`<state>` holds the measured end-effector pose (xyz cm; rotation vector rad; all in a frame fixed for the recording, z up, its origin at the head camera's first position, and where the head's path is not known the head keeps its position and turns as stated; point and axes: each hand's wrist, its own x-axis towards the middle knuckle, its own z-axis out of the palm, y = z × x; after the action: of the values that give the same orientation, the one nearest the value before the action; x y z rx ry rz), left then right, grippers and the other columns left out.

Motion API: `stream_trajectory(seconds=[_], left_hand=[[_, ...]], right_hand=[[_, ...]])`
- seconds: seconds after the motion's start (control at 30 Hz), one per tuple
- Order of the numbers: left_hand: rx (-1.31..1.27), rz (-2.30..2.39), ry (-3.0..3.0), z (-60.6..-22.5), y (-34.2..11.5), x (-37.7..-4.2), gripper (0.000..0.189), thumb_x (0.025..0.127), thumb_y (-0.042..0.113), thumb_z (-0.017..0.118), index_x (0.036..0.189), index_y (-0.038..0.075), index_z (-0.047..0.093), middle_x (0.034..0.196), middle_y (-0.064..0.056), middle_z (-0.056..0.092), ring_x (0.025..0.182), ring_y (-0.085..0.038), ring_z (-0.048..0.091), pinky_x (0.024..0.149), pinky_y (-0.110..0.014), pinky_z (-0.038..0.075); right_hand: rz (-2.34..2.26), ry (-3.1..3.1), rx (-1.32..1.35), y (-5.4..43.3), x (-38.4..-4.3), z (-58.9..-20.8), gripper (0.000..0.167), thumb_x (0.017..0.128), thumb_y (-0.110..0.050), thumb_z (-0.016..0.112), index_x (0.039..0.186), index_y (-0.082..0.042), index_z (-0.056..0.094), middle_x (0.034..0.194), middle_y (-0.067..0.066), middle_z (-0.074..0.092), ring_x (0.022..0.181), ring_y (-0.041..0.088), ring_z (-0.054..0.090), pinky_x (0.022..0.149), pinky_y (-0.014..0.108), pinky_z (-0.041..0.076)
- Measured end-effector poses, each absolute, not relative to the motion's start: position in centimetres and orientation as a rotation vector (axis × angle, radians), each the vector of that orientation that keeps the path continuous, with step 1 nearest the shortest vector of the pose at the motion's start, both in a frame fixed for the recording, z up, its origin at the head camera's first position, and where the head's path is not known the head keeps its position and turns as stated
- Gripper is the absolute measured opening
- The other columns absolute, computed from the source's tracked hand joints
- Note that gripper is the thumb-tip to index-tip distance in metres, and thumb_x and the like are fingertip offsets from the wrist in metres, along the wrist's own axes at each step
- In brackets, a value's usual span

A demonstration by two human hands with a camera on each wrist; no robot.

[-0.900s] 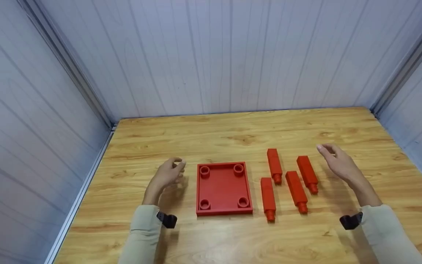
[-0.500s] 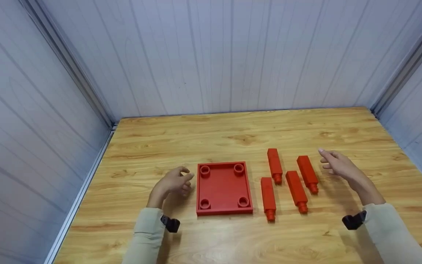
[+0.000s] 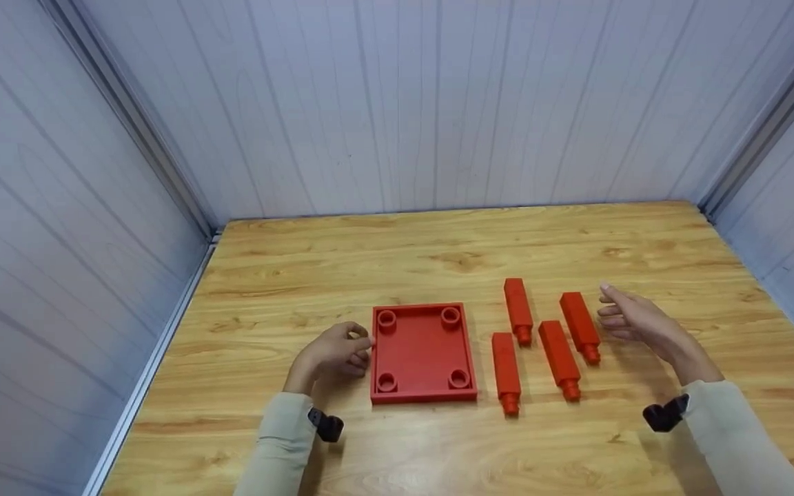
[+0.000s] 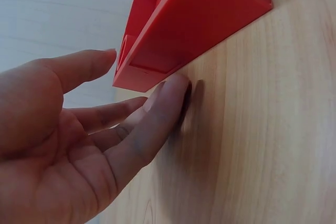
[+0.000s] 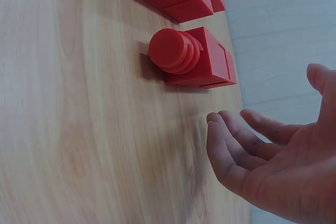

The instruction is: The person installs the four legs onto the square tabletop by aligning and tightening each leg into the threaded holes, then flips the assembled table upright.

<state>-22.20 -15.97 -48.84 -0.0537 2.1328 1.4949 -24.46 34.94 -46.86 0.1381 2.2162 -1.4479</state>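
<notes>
A square red tabletop piece (image 3: 419, 353) with a raised rim and a round socket in each corner lies on the table, sockets up. My left hand (image 3: 333, 350) is at its left edge, fingertips right by the rim and thumb apart from the fingers; the left wrist view has the red side wall (image 4: 189, 24) just past them. Several red square legs with threaded ends lie to the right of it. Nearest my right hand (image 3: 638, 322) is the rightmost leg (image 3: 579, 325); its threaded end (image 5: 170, 51) points toward the wrist camera. The right fingers are loosely bent, holding nothing.
The other legs, such as the front left one (image 3: 505, 368) and the back one (image 3: 517, 308), lie between the square piece and my right hand. Pale panel walls (image 3: 397, 103) enclose the wooden table (image 3: 287, 262) at the back and sides.
My left hand has moved right and nearer to me, up to the square piece's left edge. My right hand has shifted slightly nearer to me. The red pieces lie as before.
</notes>
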Motion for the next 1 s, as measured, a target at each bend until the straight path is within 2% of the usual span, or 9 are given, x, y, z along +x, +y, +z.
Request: stream_trajectory(seconds=[0.23, 0.5, 0.57, 0.67, 0.73, 0.8, 0.87, 0.93, 1.0], left_hand=[[-0.033, 1.457, 2.112, -48.9, -15.6, -22.3, 0.040, 0.094, 0.012, 0.059, 0.129, -0.002, 0.045, 0.095, -0.013, 0.063, 0.077, -0.021, 0.063, 0.072, -0.037, 0.060], [-0.006, 1.475, 2.086, -49.0, -15.8, -22.6, 0.040, 0.094, 0.010, 0.057, 0.130, -0.001, 0.042, 0.100, -0.017, 0.064, 0.078, -0.022, 0.066, 0.072, -0.038, 0.061], [-0.009, 1.484, 2.074, -48.9, -15.8, -22.6, 0.040, 0.095, 0.011, 0.057, 0.130, 0.000, 0.042, 0.100, -0.017, 0.064, 0.078, -0.022, 0.066, 0.072, -0.038, 0.061], [-0.014, 1.492, 2.057, -48.7, -15.8, -22.6, 0.039, 0.095, 0.011, 0.057, 0.129, 0.001, 0.042, 0.101, -0.017, 0.064, 0.078, -0.022, 0.067, 0.072, -0.039, 0.061], [-0.011, 1.494, 2.050, -48.7, -15.7, -22.6, 0.039, 0.095, 0.010, 0.057, 0.130, 0.001, 0.041, 0.102, -0.017, 0.064, 0.078, -0.022, 0.067, 0.073, -0.040, 0.061], [-0.011, 1.500, 2.041, -48.8, -15.7, -22.6, 0.039, 0.095, 0.010, 0.057, 0.129, 0.001, 0.041, 0.102, -0.017, 0.064, 0.079, -0.023, 0.067, 0.073, -0.040, 0.061], [-0.012, 1.505, 2.032, -49.0, -15.7, -22.5, 0.039, 0.095, 0.010, 0.057, 0.129, 0.001, 0.040, 0.101, -0.017, 0.064, 0.078, -0.023, 0.067, 0.073, -0.039, 0.061], [-0.018, 1.514, 2.018, -49.2, -15.8, -22.6, 0.039, 0.095, 0.009, 0.057, 0.129, 0.001, 0.040, 0.101, -0.018, 0.064, 0.078, -0.023, 0.067, 0.072, -0.039, 0.061], [-0.023, 1.517, 2.013, -49.2, -15.9, -22.6, 0.039, 0.094, 0.009, 0.057, 0.128, 0.001, 0.040, 0.100, -0.017, 0.064, 0.078, -0.022, 0.067, 0.072, -0.038, 0.061]], right_hand=[[-1.490, 2.112, 0.149, 34.5, -24.8, -47.5, 0.095, 0.094, -0.066, 0.029, 0.149, 0.007, 0.003, 0.151, 0.035, 0.015, 0.139, 0.046, 0.025, 0.112, 0.050, 0.034], [-1.500, 2.120, 0.157, 34.0, -25.1, -47.9, 0.090, 0.095, -0.062, 0.035, 0.150, 0.005, 0.010, 0.149, 0.032, 0.025, 0.129, 0.034, 0.045, 0.097, 0.038, 0.051], [-1.498, 2.123, 0.156, 33.9, -25.2, -47.8, 0.090, 0.094, -0.062, 0.036, 0.150, 0.004, 0.011, 0.148, 0.032, 0.025, 0.127, 0.031, 0.045, 0.095, 0.037, 0.052], [-1.495, 2.115, 0.164, 33.6, -25.3, -47.8, 0.093, 0.093, -0.064, 0.037, 0.150, 0.004, 0.009, 0.149, 0.032, 0.022, 0.131, 0.035, 0.040, 0.096, 0.037, 0.051], [-1.468, 2.134, 0.183, 33.4, -25.3, -47.8, 0.095, 0.092, -0.065, 0.040, 0.149, 0.005, 0.011, 0.146, 0.030, 0.026, 0.128, 0.034, 0.041, 0.094, 0.035, 0.052], [-1.425, 2.168, 0.202, 33.3, -25.3, -47.8, 0.095, 0.091, -0.065, 0.043, 0.148, 0.005, 0.015, 0.137, 0.024, 0.035, 0.118, 0.029, 0.047, 0.088, 0.032, 0.054], [-1.383, 2.206, 0.220, 33.2, -25.2, -47.8, 0.090, 0.091, -0.062, 0.046, 0.145, 0.005, 0.022, 0.118, 0.014, 0.046, 0.099, 0.017, 0.051, 0.076, 0.027, 0.054], [-1.349, 2.233, 0.230, 33.0, -25.3, -47.9, 0.085, 0.092, -0.059, 0.049, 0.143, 0.004, 0.026, 0.097, 0.004, 0.049, 0.078, 0.011, 0.049, 0.064, 0.023, 0.050], [-1.343, 2.243, 0.227, 32.9, -25.4, -47.9, 0.080, 0.093, -0.055, 0.050, 0.142, 0.004, 0.028, 0.080, -0.003, 0.044, 0.061, 0.009, 0.041, 0.055, 0.022, 0.043]])
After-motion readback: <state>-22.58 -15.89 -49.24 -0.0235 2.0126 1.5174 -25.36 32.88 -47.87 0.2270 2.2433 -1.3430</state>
